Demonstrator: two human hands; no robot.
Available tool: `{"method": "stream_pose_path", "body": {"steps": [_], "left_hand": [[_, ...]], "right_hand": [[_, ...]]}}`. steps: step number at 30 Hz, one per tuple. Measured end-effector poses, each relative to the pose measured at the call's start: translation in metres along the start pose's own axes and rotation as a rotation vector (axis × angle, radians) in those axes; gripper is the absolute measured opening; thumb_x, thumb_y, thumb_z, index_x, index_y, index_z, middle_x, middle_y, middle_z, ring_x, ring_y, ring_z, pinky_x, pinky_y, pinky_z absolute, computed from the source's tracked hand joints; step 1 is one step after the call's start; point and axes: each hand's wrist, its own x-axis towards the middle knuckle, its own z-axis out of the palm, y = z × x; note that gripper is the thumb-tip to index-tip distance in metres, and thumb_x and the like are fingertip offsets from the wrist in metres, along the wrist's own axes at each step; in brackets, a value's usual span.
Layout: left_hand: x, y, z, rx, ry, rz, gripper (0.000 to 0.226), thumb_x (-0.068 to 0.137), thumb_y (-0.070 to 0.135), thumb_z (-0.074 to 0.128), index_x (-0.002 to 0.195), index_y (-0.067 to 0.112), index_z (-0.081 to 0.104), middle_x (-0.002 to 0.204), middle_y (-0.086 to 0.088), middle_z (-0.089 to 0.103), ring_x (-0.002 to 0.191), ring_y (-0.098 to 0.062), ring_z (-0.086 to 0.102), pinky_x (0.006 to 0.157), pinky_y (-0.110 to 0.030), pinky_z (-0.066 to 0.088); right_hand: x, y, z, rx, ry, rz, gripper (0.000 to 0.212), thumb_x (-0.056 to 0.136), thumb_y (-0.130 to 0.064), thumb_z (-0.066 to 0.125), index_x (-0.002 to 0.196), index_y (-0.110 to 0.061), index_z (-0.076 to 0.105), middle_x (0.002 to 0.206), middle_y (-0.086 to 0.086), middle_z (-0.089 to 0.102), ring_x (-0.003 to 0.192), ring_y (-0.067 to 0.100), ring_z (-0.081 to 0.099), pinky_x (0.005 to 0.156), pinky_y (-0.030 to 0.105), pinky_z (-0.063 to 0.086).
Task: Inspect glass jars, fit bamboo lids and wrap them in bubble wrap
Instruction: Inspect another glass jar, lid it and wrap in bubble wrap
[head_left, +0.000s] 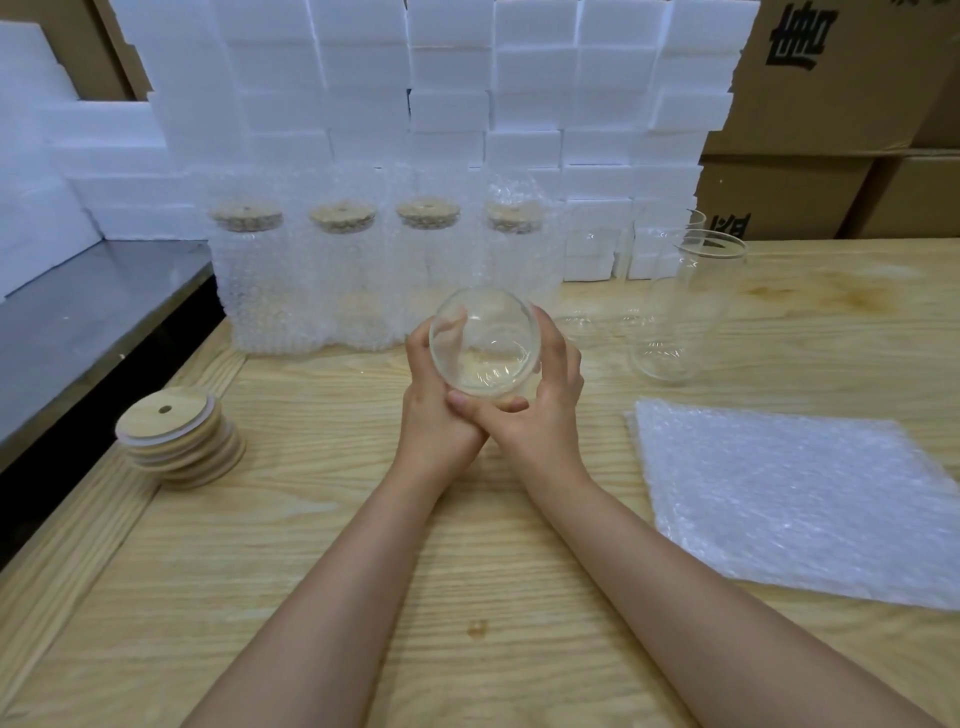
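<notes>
Glass jar (485, 345), clear and empty, is held tilted in the curled grip of left hand (436, 410) and right hand (548, 402).

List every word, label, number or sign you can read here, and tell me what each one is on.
On the upper cardboard box: a large black printed character, cut off at the frame's top edge; not readable.
On the lower cardboard box: black print, only partly showing; not readable.
On the glass jar, bamboo lids, bubble wrap sheet and foam blocks: no text visible.

Unreadable black characters (802, 39) on cardboard boxes (862, 114)
</notes>
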Motion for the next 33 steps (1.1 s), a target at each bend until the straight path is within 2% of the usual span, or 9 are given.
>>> {"method": "stream_pose_path", "body": {"steps": [5,9,14,17,21,24,26,29,33], "left_hand": [[0.001,0.0,0.001,-0.026,0.0,0.014,0.101,0.05,0.048,0.081,0.136,0.023,0.033,0.117,0.054,0.035,0.113,0.019,0.047,0.089,-0.009,0.04],[-0.001,0.003,0.0,0.026,-0.001,0.019,0.086,0.053,0.045,0.082,0.123,0.043,0.033,0.122,0.038,0.05,0.103,0.018,0.054,0.08,-0.003,0.041],[-0.002,0.003,-0.001,0.079,0.036,0.062,0.087,0.06,0.018,0.09,0.124,0.044,0.038,0.113,0.049,0.051,0.1,0.021,0.054,0.075,0.0,0.04],[-0.001,0.002,-0.001,0.114,0.064,0.035,0.09,0.06,0.023,0.09,0.128,0.049,0.038,0.114,0.035,0.058,0.101,0.012,0.057,0.079,-0.009,0.047],[-0.003,0.009,-0.002,0.124,0.091,0.082,0.088,0.063,0.027,0.086,0.123,0.062,0.033,0.138,0.02,0.05,0.12,0.004,0.053,0.092,-0.019,0.049],[-0.005,0.012,-0.001,0.118,0.092,0.138,0.072,0.068,0.038,0.074,0.125,0.054,0.034,0.147,0.025,0.036,0.13,-0.006,0.048,0.099,-0.025,0.047],[-0.005,0.01,-0.001,0.138,0.115,0.166,0.074,0.073,0.025,0.077,0.122,0.055,0.031,0.147,0.025,0.034,0.128,-0.008,0.05,0.096,-0.019,0.046],[-0.003,0.006,-0.002,0.153,0.135,0.154,0.08,0.075,0.013,0.079,0.121,0.054,0.029,0.141,0.029,0.039,0.115,0.007,0.052,0.083,-0.002,0.041],[0.002,0.0,-0.002,0.17,0.128,0.068,0.077,0.071,0.02,0.084,0.126,0.041,0.033,0.118,0.05,0.038,0.089,0.028,0.049,0.069,0.003,0.036]], "right_hand": [[0.0,0.0,0.0,-0.018,0.001,-0.049,0.092,0.062,-0.021,0.088,0.12,-0.062,0.029,0.136,-0.005,0.031,0.123,0.012,0.027,0.083,-0.009,0.024],[0.001,0.002,-0.001,0.0,0.007,-0.018,0.093,0.062,-0.029,0.088,0.122,-0.063,0.026,0.135,-0.006,0.032,0.124,0.012,0.027,0.08,-0.01,0.024],[0.001,0.005,-0.001,0.049,0.02,0.002,0.09,0.064,-0.031,0.087,0.138,-0.037,0.036,0.135,-0.003,0.039,0.126,0.013,0.034,0.086,-0.002,0.031],[0.003,0.007,-0.001,0.117,-0.008,0.02,0.088,0.065,-0.028,0.086,0.137,-0.034,0.036,0.135,-0.009,0.043,0.13,0.01,0.038,0.103,0.021,0.037],[0.004,0.007,0.002,0.223,-0.036,0.033,0.084,0.06,-0.028,0.083,0.126,-0.046,0.033,0.129,-0.025,0.042,0.128,-0.001,0.041,0.091,0.012,0.042],[0.004,0.008,0.005,0.245,-0.031,0.015,0.09,0.056,-0.033,0.082,0.133,-0.03,0.034,0.129,-0.024,0.041,0.125,-0.008,0.04,0.101,0.015,0.036],[0.002,0.009,0.006,0.234,-0.044,-0.003,0.096,0.055,-0.043,0.079,0.137,-0.021,0.034,0.129,-0.028,0.04,0.125,-0.01,0.038,0.101,0.014,0.032],[0.0,0.008,0.005,0.204,-0.079,-0.007,0.091,0.058,-0.037,0.082,0.134,-0.033,0.032,0.129,-0.037,0.037,0.126,-0.013,0.036,0.099,0.011,0.032],[0.0,0.004,0.004,0.08,-0.042,-0.113,0.093,0.064,-0.01,0.087,0.133,-0.033,0.03,0.141,0.002,0.04,0.132,0.013,0.04,0.107,0.025,0.037]]}}
